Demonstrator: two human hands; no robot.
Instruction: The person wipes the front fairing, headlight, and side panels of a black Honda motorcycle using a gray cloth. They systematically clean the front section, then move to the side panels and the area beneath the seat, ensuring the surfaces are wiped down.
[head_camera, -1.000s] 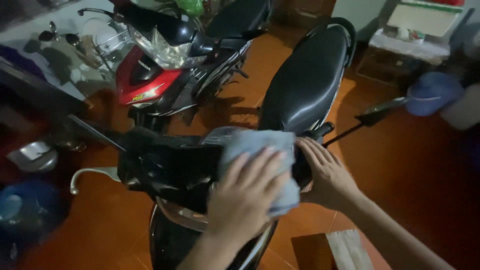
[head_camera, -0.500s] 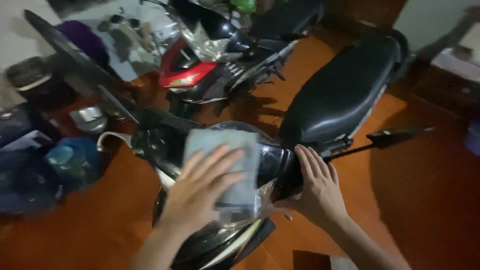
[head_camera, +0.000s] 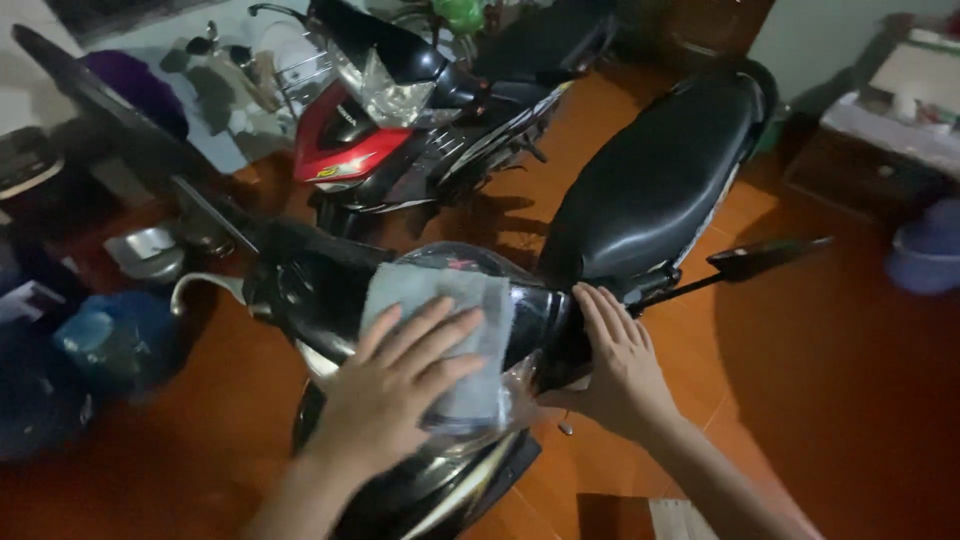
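The pale blue cloth (head_camera: 445, 340) lies over the black motorbike's headlight cowl (head_camera: 520, 300); the left hand (head_camera: 395, 390) presses it flat, fingers spread; the right hand (head_camera: 620, 365) braces the cowl's side, open; a hard push could likely slide the cloth off, or knock the nearby mirror (head_camera: 765, 257).

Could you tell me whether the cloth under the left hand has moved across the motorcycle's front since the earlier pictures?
Yes. The grey cloth has slid left, away from the right hand braced near the black seat.

dim indoor light | soft blur | glare on headlight (head_camera: 385, 95) | dark edges
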